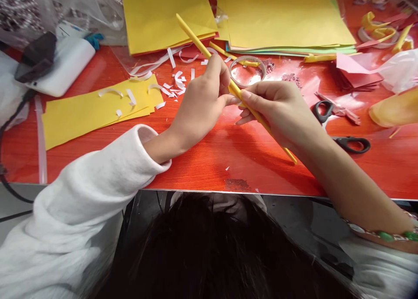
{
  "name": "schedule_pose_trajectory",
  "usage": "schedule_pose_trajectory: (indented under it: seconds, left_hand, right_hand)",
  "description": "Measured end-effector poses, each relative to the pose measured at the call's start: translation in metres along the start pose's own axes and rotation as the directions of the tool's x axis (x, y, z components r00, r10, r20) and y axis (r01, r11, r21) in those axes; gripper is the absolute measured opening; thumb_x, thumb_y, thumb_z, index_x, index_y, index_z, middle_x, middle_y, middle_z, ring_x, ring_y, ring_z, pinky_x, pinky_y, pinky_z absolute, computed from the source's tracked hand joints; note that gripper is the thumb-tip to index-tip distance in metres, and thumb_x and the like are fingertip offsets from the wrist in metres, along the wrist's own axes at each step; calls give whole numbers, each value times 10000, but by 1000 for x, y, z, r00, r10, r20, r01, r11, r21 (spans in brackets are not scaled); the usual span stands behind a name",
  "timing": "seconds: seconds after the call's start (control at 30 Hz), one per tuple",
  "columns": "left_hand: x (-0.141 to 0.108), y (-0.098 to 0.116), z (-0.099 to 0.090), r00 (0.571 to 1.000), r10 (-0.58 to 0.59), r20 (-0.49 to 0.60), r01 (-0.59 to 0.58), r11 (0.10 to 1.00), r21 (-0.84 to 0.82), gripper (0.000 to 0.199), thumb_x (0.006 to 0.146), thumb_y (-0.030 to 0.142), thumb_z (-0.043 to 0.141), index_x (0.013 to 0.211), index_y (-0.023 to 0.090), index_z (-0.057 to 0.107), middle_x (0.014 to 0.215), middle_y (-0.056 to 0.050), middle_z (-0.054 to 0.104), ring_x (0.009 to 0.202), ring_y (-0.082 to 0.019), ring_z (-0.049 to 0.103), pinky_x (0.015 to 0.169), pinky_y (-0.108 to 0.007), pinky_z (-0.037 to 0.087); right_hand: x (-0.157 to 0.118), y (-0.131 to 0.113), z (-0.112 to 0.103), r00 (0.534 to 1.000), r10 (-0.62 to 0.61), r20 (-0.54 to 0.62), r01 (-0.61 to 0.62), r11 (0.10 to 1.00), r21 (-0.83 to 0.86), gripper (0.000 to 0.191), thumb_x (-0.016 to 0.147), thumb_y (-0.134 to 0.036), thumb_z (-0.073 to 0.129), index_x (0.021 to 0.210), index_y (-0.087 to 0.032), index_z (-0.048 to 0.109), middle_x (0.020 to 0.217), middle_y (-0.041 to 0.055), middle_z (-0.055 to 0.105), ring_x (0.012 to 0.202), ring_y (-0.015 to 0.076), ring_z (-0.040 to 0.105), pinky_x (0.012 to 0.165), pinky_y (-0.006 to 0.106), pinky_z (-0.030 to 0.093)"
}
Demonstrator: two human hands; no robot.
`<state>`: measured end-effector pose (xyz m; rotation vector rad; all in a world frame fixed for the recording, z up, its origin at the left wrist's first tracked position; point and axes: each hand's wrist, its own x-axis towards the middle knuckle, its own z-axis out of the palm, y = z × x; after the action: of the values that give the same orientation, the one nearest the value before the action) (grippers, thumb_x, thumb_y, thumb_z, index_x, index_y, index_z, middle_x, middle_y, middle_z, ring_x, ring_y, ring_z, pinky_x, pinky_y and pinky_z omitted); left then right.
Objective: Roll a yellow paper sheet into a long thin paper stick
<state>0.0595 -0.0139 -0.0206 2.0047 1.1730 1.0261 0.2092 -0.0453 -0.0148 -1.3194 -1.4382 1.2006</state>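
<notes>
A thin rolled tube of yellow paper [193, 36] slants from upper left to lower right above the red table. My left hand [203, 94] is closed on its middle, with fingers curled round it. Just beside it, my right hand [274, 105] pinches the same tube between thumb and fingers. The tube's lower end sticks out below my right hand. Behind my hands lies a roll of clear tape [232, 68]. Black-handled scissors [351, 144] rest on the table, partly hidden by my right forearm.
Stacks of yellow paper [287, 22] lie at the back. Yellow strips [81, 113] and white paper scraps [178, 81] are at left. Pink paper [355, 74] and a yellowish cylinder [395, 109] sit at right. A white device [63, 66] with a black cable stands far left.
</notes>
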Motion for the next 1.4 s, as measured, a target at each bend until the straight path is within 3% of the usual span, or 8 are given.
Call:
schedule_pose_trajectory:
  seconds: [0.2, 0.33, 0.4, 0.5, 0.57, 0.9, 1.4]
  left_hand:
    - [-1, 0, 1, 999, -7, -47, 10, 998, 54, 324, 714, 233, 668, 707, 263, 345, 747, 24, 520, 714, -160, 509, 651, -294, 385]
    - [3, -3, -2, 996, -22, -81, 27, 998, 56, 302, 694, 340, 695, 730, 258, 408, 899, -7, 547, 728, -165, 495, 647, -299, 368]
    - [6, -3, -5, 999, -35, -18, 36, 999, 37, 276, 700, 367, 691, 726, 238, 450, 858, -12, 551, 712, -154, 482, 628, -289, 352]
    - [10, -1, -11, 984, -69, 165, 77, 996, -47, 223, 747, 356, 652, 697, 181, 524, 697, 0, 520, 646, -120, 463, 583, -265, 330]
    - [11, 0, -12, 973, -80, 216, 107, 988, -115, 206, 766, 324, 637, 693, 143, 571, 656, 3, 517, 620, -102, 470, 571, -249, 347]
    - [12, -3, -11, 959, -144, 243, 211, 937, -277, 101, 772, 176, 638, 697, 108, 634, 611, 13, 583, 592, -68, 546, 619, -206, 435]
    - [14, -7, -10, 947, -153, 283, 234, 931, -280, 61, 767, 112, 591, 732, 117, 640, 625, 27, 581, 596, -62, 556, 618, -202, 460]
  right_hand:
    - [2, 3, -1, 1000, -11, 5, 11, 997, 75, 190, 822, -263, 606, 677, -141, 601, 684, 1, 524, 628, 71, 537, 630, 217, 553]
    - [3, 3, -4, 1000, 16, 2, -16, 994, 110, 161, 829, -246, 597, 704, -144, 602, 664, -3, 520, 602, 67, 539, 613, 217, 554]
    - [4, 3, -5, 1000, 21, -3, -20, 993, 118, 165, 824, -258, 604, 703, -146, 597, 657, -3, 517, 596, 68, 541, 608, 219, 555]
    - [4, 2, -7, 1000, 2, -17, 0, 995, 104, 203, 809, -301, 624, 680, -150, 583, 660, -1, 513, 598, 72, 541, 610, 227, 557]
    - [4, 2, -7, 1000, -18, -21, 19, 997, 80, 220, 795, -330, 637, 679, -152, 581, 674, 2, 520, 604, 73, 540, 614, 230, 557]
    - [3, 4, -8, 999, -35, 0, 35, 999, 22, 201, 803, -332, 623, 723, -150, 600, 697, 4, 525, 639, 79, 548, 642, 234, 552]
    - [2, -1, -7, 1000, 8, 7, -8, 999, -37, 276, 792, -417, 620, 750, -144, 618, 740, 30, 584, 615, 84, 562, 577, 217, 549]
